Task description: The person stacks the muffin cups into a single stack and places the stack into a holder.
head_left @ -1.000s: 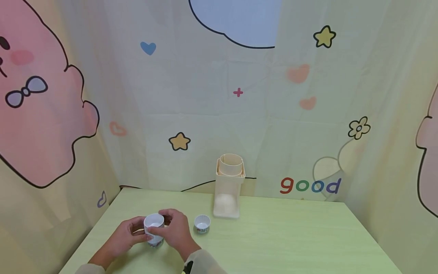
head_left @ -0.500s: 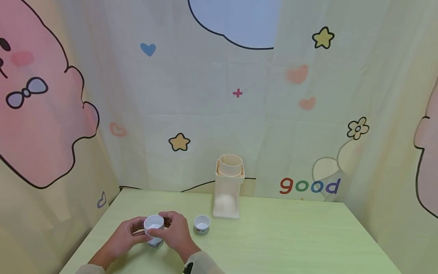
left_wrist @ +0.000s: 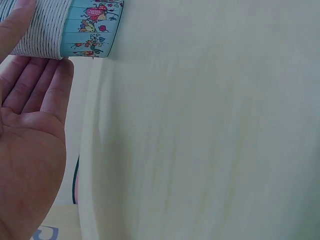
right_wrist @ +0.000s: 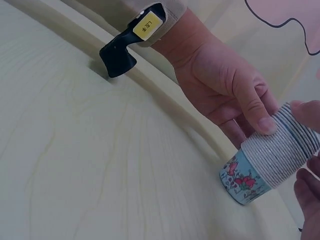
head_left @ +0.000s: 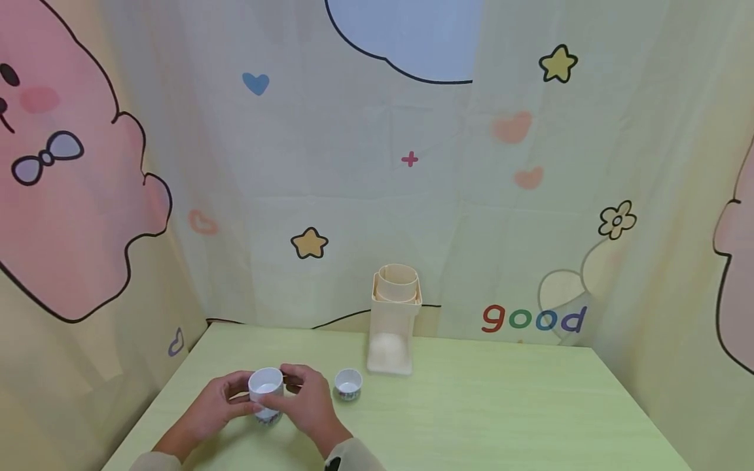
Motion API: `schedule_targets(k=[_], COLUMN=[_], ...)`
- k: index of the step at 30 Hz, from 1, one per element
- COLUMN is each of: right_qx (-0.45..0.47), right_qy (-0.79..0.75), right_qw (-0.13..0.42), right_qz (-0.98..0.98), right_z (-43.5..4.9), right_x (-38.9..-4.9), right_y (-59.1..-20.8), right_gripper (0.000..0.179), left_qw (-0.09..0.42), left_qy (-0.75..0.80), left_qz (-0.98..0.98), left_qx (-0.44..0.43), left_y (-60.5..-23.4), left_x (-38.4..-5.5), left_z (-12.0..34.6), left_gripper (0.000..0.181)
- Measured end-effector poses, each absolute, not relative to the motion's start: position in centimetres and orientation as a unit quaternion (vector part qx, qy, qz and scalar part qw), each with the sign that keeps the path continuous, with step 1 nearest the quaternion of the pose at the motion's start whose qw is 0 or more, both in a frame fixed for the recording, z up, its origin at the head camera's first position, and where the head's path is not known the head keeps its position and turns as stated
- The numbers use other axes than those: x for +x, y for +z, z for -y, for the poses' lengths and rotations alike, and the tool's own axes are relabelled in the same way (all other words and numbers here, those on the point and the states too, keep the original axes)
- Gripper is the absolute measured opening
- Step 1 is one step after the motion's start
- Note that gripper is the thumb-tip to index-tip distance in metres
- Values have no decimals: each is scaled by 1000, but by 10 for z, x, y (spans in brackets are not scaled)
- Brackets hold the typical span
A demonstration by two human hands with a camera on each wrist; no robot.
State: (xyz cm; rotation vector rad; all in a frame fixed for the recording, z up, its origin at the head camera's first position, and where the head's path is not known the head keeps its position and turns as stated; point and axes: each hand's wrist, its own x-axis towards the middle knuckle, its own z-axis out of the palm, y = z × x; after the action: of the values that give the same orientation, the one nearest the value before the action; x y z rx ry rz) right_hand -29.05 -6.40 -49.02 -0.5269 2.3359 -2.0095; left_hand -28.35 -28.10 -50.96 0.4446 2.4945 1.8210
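A stack of small paper cups, white-rimmed with a blue floral pattern at its lower end, is held between both hands at the left of the table. My left hand grips it from the left, thumb in front and fingers behind. On the other side, my right hand has its thumb on the near face and its fingers near the back rim. The layered rims of the stack show in the right wrist view. To the right of my right hand, a single paper cup stands upright on the table.
A cream plastic cup dispenser with a round open top stands at the back of the pale green table. A printed curtain hangs behind it and along both sides.
My right hand's fingers have shifted slightly to the right along the stack's rim. The left hand, the stack and the single cup have stayed almost in place.
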Motion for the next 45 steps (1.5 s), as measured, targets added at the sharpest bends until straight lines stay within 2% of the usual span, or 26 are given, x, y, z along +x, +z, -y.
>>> schedule_targets(k=[7, 16, 19, 23, 33, 39, 45], right_qx=[-170, -135, -109, -74, -48, -42, -44], right_qy=[-651, -631, -613, -593, -553, -566, -559], right_qw=[-49, -209, -237, -235, -181, -140, -140], right_qz=[-739, -735, -746, -766, -812, -812, -816], right_z=[43, 10, 1, -9, -26, -31, -33], right_x=[-290, -294, -297, -303, -311, -311, -315], right_y=[-489, -498, -503, -509, -524, -527, -529], right_gripper=[48, 54, 58, 62, 79, 79, 74], left_qw=[15, 12, 12, 9, 12, 12, 16], left_qy=[589, 586, 590, 591, 588, 589, 593], left_qz=[-796, -796, -792, -789, -794, -793, -790], left_qx=[139, 152, 155, 165, 153, 152, 154], left_y=[-506, -510, -512, -513, -511, -513, -512], left_x=[-282, -283, -284, -285, -284, -285, -286], left_z=[281, 281, 282, 283, 281, 282, 281], left_gripper=[66, 66, 67, 66, 67, 66, 66])
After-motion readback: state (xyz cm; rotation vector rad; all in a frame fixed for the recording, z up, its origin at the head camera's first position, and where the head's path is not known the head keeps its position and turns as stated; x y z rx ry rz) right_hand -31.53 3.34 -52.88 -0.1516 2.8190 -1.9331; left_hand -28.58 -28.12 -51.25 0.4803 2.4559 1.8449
